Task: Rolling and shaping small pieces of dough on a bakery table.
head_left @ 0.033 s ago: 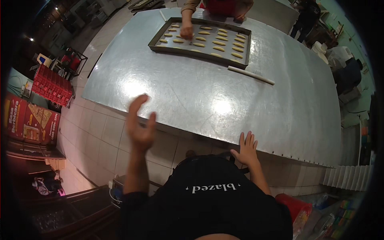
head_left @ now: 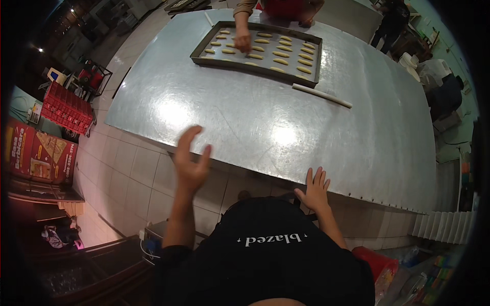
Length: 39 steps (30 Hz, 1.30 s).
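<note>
My left hand [head_left: 192, 166] is held up in the air by the near edge of the metal table [head_left: 229, 122], fingers curved and thumb apart, with nothing in it. Against the same edge, farther right, my right hand [head_left: 315, 189] lies with its fingers stretched out on the tabletop, also holding nothing. Beyond both hands a dark-rimmed baking tray [head_left: 255, 76] bears several rows of small, pale yellow dough pieces [head_left: 280, 54]. A co-worker's hand [head_left: 243, 42] reaches down into the tray from the far side.
A pale rod [head_left: 321, 96] lies by the tray's near right corner. Red crates [head_left: 66, 108] stand on the tiled floor at left. Another person [head_left: 392, 23] is at the far right. A red container [head_left: 376, 265] sits beside me at lower right.
My left hand has shifted a little to the right and slightly down. The co-worker's hand has moved slightly to the right over the tray. My right hand stays in place.
</note>
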Motion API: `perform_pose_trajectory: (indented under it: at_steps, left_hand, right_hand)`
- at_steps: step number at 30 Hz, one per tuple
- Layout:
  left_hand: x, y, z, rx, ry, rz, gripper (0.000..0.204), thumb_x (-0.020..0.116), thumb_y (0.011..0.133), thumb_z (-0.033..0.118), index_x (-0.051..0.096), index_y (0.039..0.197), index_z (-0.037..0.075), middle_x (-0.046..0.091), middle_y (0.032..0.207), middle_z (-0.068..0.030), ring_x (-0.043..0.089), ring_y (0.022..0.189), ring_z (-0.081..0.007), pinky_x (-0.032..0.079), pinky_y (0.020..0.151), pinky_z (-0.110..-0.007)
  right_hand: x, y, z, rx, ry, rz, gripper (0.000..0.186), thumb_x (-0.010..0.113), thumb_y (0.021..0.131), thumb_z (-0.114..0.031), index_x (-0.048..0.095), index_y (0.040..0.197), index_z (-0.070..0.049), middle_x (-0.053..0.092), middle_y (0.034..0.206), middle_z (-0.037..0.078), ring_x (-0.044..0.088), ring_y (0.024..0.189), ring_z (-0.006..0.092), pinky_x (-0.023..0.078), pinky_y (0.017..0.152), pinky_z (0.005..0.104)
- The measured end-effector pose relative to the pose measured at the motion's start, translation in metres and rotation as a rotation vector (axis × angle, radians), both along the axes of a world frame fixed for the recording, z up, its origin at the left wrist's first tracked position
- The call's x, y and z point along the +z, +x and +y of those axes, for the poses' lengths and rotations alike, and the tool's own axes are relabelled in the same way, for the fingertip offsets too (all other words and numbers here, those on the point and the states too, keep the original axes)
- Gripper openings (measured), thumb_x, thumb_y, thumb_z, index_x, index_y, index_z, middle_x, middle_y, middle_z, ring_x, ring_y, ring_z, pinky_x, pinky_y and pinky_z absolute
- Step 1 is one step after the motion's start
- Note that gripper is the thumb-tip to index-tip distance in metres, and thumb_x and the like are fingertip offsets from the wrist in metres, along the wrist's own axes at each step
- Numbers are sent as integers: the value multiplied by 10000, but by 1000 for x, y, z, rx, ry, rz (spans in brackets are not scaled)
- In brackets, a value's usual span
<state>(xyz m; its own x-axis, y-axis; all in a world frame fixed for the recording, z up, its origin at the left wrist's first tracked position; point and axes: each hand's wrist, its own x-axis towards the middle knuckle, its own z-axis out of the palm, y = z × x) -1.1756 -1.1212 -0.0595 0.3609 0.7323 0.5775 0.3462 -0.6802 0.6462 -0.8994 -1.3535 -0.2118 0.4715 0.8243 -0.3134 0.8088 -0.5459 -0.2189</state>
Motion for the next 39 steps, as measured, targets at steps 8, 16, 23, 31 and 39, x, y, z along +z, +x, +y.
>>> perform_pose_trajectory:
  at_steps: [8, 16, 23, 31, 39]
  left_hand:
    - [-164, -4, 20, -54, -110, 539, 510, 672, 838, 343, 562, 1261, 80, 453, 1372, -182, 393, 1288, -367, 278, 1059, -550]
    - [-177, 8, 77, 39, -163, 493, 247, 679, 818, 357, 648, 911, 131, 589, 989, -28, 537, 970, -218, 351, 837, -393]
    - [-182, 19, 71, 140, -71, 508, 290, 679, 802, 402, 627, 848, 121, 570, 914, -27, 532, 900, -222, 357, 807, -390]
    - [-186, 15, 71, 166, -66, 515, 254, 686, 797, 364, 621, 844, 124, 561, 900, -27, 522, 876, -227, 352, 796, -381]
    - [-176, 16, 72, 151, -91, 540, 231, 694, 791, 305, 620, 869, 100, 561, 885, -38, 516, 877, -237, 345, 792, -382]
  right_hand:
    - [-1, 15, 24, 61, -119, -31, 1026, 756, 772, -261, 79, 1537, -155, -42, 1568, 260, -8, 1435, 486, 43, 1069, 717]
    - [-3, 15, 22, 20, -91, -54, 1072, 794, 717, -199, 104, 1537, -164, -42, 1578, 231, 0, 1447, 455, 49, 1090, 684]
    - [2, 11, 20, -10, -91, -91, 1087, 820, 677, -180, 148, 1531, -189, 5, 1580, 222, 50, 1448, 439, 59, 1108, 659]
    - [5, 6, 21, -14, -76, -69, 1048, 820, 663, -166, 208, 1513, -163, 53, 1571, 234, 81, 1439, 448, 56, 1104, 662]
    - [3, 11, 21, 44, -69, -90, 956, 741, 701, -136, 228, 1507, -135, 77, 1556, 275, 95, 1426, 480, 38, 1089, 679]
